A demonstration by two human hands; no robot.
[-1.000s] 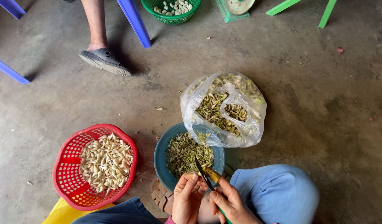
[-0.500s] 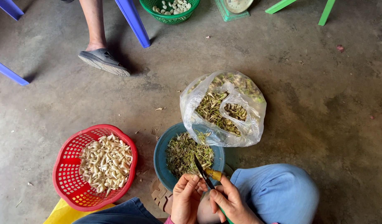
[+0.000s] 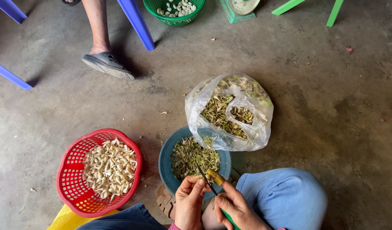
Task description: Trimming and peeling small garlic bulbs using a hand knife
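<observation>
The person is sitting low over the concrete floor (image 3: 315, 106), trimming a small pale piece, seemingly a clove or pod, over a teal bowl (image 3: 167, 158). The left hand (image 3: 190, 202) is pinching the piece (image 3: 199, 177) between its fingers, just above the bowl's near rim. The right hand (image 3: 237, 210) is gripping a small knife (image 3: 208, 181) with a green handle, its dark blade touching the piece. This looks like the peeling step; the next cut seems to call for a steady pinch and a short blade stroke. The bowl is holding greenish husks and scraps. To the left, a red basket (image 3: 68, 167) is holding pale peeled pieces. Farther off, a clear plastic bag (image 3: 196, 108) is holding unpeeled green-brown pods, its edge resting on the bowl.
</observation>
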